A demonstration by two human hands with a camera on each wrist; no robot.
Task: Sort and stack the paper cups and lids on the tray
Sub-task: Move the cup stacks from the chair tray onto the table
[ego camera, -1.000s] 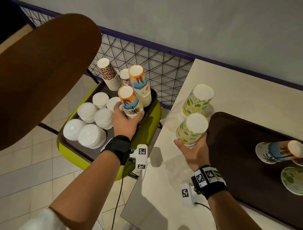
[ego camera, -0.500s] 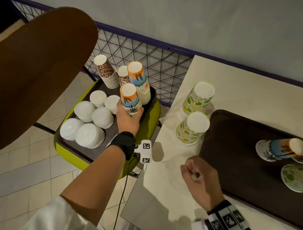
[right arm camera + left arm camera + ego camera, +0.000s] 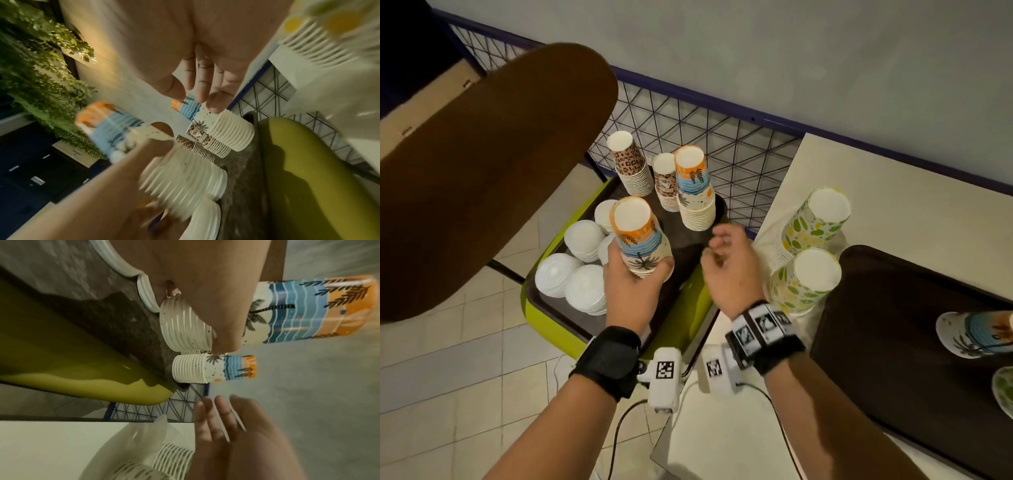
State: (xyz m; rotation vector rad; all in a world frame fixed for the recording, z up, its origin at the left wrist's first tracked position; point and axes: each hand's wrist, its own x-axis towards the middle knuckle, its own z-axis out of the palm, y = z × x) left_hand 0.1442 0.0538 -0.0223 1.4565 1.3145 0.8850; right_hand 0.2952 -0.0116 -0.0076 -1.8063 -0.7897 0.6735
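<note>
My left hand (image 3: 635, 274) grips an upside-down stack of beach-print paper cups (image 3: 637, 236) (image 3: 287, 311) (image 3: 115, 128), lifted above the dark tray (image 3: 688, 233) on the green chair. My right hand (image 3: 726, 253) (image 3: 201, 84) hovers empty just right of that stack, fingers loosely spread. A second beach-print stack (image 3: 694, 188) (image 3: 213, 369) (image 3: 224, 128) stands at the tray's far right. Leopard-print stacks (image 3: 631, 168) (image 3: 665, 181) stand behind. White lid piles (image 3: 571, 274) fill the tray's left side.
Two stacks of green-leaf cups (image 3: 815, 219) (image 3: 804, 281) stand on the cream table at the right, beside a dark tray (image 3: 893, 325) with lying cups (image 3: 976, 335). A brown chair back (image 3: 482, 178) looms at the left, a wire fence (image 3: 722, 137) behind.
My right hand left the green-leaf stack on the table, drew back, then swung left over the chair tray. My left hand raised the beach-print stack.
</note>
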